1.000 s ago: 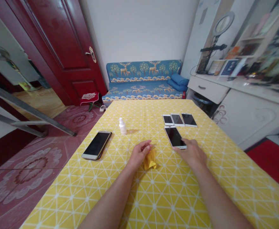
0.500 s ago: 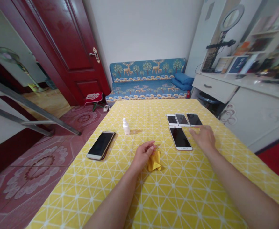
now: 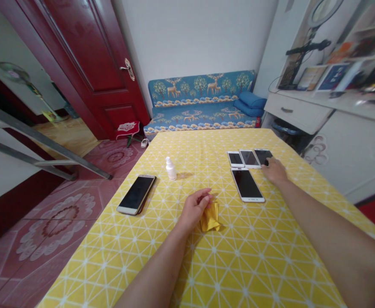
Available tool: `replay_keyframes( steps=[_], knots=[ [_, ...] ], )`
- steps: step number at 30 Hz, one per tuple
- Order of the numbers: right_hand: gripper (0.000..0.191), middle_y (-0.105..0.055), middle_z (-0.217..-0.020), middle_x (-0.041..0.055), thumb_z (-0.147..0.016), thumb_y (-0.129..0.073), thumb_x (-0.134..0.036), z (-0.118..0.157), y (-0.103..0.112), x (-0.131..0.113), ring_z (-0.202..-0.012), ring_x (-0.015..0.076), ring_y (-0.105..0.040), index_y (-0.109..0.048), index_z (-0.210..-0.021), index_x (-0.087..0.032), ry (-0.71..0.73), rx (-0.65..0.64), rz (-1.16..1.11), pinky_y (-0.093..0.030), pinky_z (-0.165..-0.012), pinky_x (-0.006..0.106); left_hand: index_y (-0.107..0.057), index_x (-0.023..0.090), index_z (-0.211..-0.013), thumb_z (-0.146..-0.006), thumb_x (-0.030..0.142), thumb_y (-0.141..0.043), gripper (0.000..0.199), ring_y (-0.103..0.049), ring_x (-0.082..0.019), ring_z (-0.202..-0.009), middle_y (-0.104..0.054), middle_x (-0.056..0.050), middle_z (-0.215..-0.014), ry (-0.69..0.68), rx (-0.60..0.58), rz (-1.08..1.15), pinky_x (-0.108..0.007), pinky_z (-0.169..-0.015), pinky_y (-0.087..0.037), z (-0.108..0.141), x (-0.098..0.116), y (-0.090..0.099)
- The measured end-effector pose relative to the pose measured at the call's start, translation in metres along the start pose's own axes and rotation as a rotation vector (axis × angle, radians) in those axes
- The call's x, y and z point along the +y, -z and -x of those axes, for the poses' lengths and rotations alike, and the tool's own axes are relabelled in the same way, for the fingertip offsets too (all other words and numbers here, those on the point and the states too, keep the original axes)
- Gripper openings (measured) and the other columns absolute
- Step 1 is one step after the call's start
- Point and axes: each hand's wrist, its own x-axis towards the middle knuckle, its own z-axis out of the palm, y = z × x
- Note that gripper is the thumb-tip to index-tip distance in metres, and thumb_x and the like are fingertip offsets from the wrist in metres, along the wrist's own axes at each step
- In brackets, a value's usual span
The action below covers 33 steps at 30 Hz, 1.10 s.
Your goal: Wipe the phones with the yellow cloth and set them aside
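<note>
Phones (image 3: pixel 247 185) are lying face up on the yellow tablecloth (image 3: pixel 248 265), and the right hand (image 3: pixel 274 171) is reaching in among them. Its fingers (image 3: pixel 267 162) are stretching forward, open and not closing on anything, with the tips appearing to touch the lower right edge of the rightmost phone (image 3: pixel 263 156), one of a row of three. Since a moment ago, that hand has been moving away from the larger phone (image 3: pixel 248 185) and up toward the row, so the attention is shifting to those three. The larger phone is lying just left of the hand and apart from it, just below the row.

The left hand (image 3: pixel 194 209) is resting on the table, half curled, its fingers turned over. I cannot tell whether it has hold of anything, but a folded yellow cloth (image 3: pixel 210 217) is sitting just beside it, touching or nearly touching its fingertips. Farther left, a white dropper bottle (image 3: pixel 171 169) is standing upright, and another phone (image 3: pixel 136 194) is lying near the table's edge.
</note>
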Motion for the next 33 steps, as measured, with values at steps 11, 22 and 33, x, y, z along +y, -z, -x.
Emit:
replay_keyframes(
  steps=[11,22,33],
  knots=[
    [0.055,-0.043,-0.145,0.0207,-0.090,-0.041,-0.042,0.033,0.015,-0.026,-0.139,0.0342,-0.031,-0.053,-0.131,-0.007,0.090,0.099,-0.139,-0.023,-0.112,0.055,-0.068,0.013,-0.110,-0.076,0.033,-0.070,0.040,-0.060,-0.012,-0.068,-0.072,-0.010,-0.091,-0.003,0.013,0.034,-0.028,-0.070,-0.049,0.000,0.002,0.001],
    [0.045,-0.061,-0.124,0.0077,-0.076,-0.069,-0.027,0.218,0.047,-0.161,-0.116,0.0236,-0.055,-0.063,-0.120,-0.023,0.657,-0.303,-0.485,-0.043,-0.102,0.042,-0.070,0.013,-0.104,-0.079,0.028,-0.061,0.030,-0.060,-0.013,-0.066,-0.069,-0.006,-0.079,-0.163,0.165,0.007,-0.025,-0.064,-0.047,-0.005,0.005,0.017],
    [0.025,-0.061,-0.111,0.0058,-0.081,-0.067,-0.020,0.244,0.030,-0.170,-0.105,0.0206,-0.054,-0.068,-0.106,-0.021,0.648,-0.277,-0.352,-0.043,-0.094,0.036,-0.069,0.019,-0.107,-0.085,0.023,-0.047,0.031,-0.052,-0.028,-0.110,-0.066,-0.012,-0.109,-0.519,0.896,-1.073,-0.047,-0.100,-0.036,0.002,0.046,0.102]
  ],
)
